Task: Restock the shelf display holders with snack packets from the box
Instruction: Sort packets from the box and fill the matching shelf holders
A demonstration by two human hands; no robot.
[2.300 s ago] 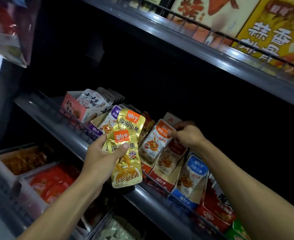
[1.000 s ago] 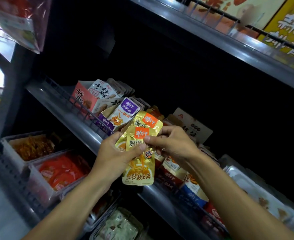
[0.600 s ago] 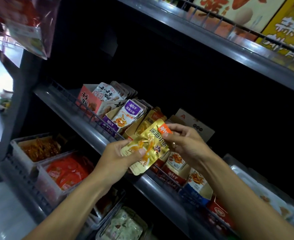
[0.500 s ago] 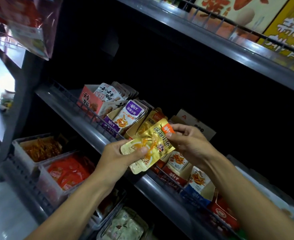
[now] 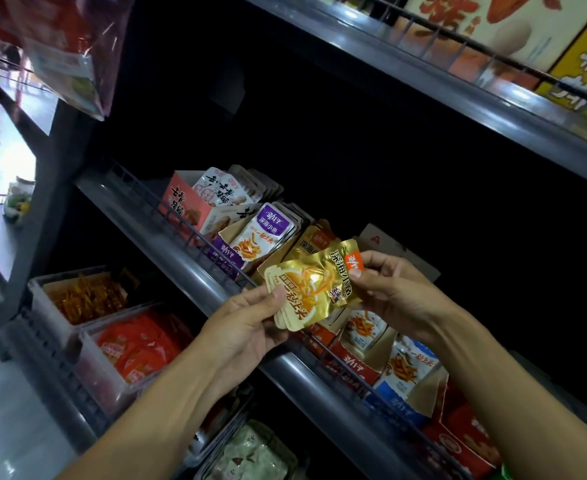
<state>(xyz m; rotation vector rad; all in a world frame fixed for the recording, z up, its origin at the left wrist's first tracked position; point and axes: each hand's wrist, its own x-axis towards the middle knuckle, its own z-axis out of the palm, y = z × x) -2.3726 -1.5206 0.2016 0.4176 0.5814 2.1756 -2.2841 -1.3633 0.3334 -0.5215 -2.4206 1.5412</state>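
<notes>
Head view showed your two hands holding the gold snack packets (image 5: 314, 284) between them: left hand (image 5: 247, 323) pinched the lower edge, right hand (image 5: 394, 292) pinched the orange top, in front of the shelf (image 5: 188, 268).

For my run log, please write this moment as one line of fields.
stage: packets in hand | left hand: holds gold packets at bottom | right hand: pinches top end | gold holder: behind, not yet filled

— What are the hands holding?
— Left hand (image 5: 247, 323) and right hand (image 5: 394, 292) pinch crinkled gold foil snack packets (image 5: 314, 289), tilted sideways.
— Where?
— Before the grey metal shelf (image 5: 188, 271), just beside its cardboard holders (image 5: 364, 362).
</notes>
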